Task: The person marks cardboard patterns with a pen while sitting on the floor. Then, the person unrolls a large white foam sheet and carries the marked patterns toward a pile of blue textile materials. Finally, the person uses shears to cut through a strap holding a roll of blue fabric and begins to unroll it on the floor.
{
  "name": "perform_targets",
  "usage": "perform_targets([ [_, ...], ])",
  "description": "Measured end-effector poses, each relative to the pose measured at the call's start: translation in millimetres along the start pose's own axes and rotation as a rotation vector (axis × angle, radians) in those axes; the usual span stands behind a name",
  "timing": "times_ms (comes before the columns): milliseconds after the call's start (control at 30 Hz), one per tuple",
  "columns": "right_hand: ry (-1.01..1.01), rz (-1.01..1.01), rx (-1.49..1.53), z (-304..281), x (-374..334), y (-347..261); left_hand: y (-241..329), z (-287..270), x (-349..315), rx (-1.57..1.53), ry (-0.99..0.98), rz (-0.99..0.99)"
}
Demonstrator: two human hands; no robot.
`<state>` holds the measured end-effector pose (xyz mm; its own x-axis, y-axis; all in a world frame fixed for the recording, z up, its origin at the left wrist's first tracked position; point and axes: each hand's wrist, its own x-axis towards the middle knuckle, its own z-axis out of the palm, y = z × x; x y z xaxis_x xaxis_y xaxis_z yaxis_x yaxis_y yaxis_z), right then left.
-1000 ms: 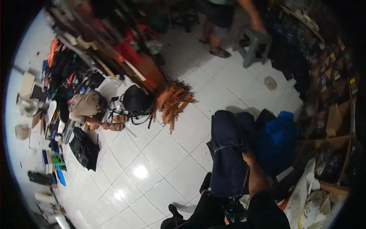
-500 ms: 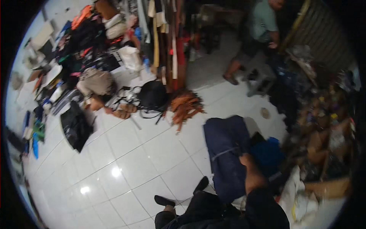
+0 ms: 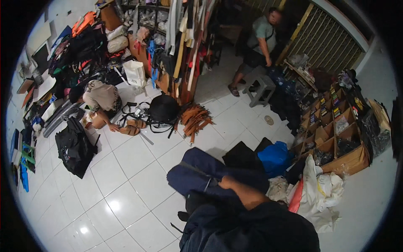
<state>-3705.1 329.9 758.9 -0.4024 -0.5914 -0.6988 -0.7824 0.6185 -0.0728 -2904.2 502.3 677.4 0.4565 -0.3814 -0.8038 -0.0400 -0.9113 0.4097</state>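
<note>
White tiled floor (image 3: 126, 176) glossy; slip judged possible if load blocks sight.
Navy bag (image 3: 197, 174) carried at chest, front of wearer. Contents not seen.
Blue sack (image 3: 275, 157) right of navy bag, stuffed.
Right hand (image 3: 226, 182) clamped on navy bag.
Left hand hidden; state cannot be told.

Open tiled floor (image 3: 126, 176) left of navy bag (image 3: 197, 174)

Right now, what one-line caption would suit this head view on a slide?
A right hand grips a navy bag above white floor tiles in a cluttered bag workshop.
</note>
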Motion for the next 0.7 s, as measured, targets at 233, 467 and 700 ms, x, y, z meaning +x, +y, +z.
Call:
perform_targets([
  [233, -0.148, -0.245, -0.059, 86, 21, -110, 149, -71, 24, 0.497, 0.133, 0.664],
  [467, -0.264, -0.058, -0.114, 95, 54, -189, 158, -222, 39, 0.414, 0.4, 0.404],
  [700, -0.268, -0.02, -0.132, 64, 68, -301, 39, -190, 26, -0.07, 0.369, 0.106],
])
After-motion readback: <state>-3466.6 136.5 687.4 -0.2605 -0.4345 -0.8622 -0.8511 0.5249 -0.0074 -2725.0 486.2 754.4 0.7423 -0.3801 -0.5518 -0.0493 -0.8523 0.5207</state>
